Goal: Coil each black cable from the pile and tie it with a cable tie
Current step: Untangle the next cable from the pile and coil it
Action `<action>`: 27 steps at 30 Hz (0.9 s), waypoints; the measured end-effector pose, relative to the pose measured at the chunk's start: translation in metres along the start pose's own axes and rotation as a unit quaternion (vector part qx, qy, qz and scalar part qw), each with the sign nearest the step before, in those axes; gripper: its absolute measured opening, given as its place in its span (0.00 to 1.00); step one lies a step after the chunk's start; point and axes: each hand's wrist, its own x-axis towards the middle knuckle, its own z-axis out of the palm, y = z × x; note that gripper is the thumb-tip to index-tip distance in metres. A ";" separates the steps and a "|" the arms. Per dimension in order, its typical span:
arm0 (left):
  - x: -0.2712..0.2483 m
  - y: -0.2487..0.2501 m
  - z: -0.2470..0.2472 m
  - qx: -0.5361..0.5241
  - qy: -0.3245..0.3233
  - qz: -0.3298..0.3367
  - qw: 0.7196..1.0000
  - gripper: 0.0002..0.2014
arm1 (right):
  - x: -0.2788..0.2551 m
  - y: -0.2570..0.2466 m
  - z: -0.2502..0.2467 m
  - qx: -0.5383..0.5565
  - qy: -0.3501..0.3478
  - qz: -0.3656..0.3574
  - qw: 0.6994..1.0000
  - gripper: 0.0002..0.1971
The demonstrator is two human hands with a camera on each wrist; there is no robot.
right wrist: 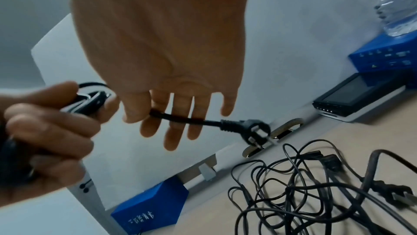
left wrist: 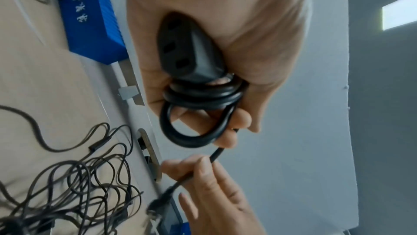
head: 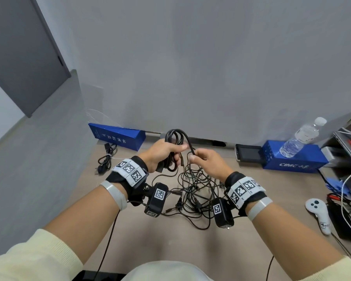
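Observation:
My left hand grips a coiled thick black power cable above the desk, loops standing up from the fist. In the left wrist view its socket end lies in the palm over the loops. My right hand pinches the cable's free end between thumb and index finger; the other fingers are straight, and the plug hangs just past them. A tangled pile of thin black cables lies on the desk below both hands. A tied coiled cable lies at the far left.
Blue boxes stand at the back left and back right, the right one under a water bottle. A small screen device sits beside it. A white controller and more wires crowd the right edge. A grey partition closes the desk's back.

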 end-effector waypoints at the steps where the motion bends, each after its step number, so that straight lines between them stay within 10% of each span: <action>1: 0.001 0.000 -0.001 -0.018 0.010 -0.001 1.000 0.17 | -0.002 0.000 0.002 -0.016 -0.005 0.002 1.000 0.13; 11: -0.002 0.000 -0.001 -0.132 -0.003 -0.040 0.990 0.10 | -0.005 -0.029 0.028 -0.007 -0.116 -0.036 0.993 0.16; 18: 0.003 -0.008 -0.033 -0.272 0.122 -0.052 0.953 0.06 | -0.011 0.006 0.023 -0.036 -0.130 0.027 0.991 0.09; 27: -0.024 -0.032 -0.051 0.004 0.005 -0.140 0.990 0.06 | 0.002 -0.024 0.039 0.065 -0.057 0.000 0.996 0.05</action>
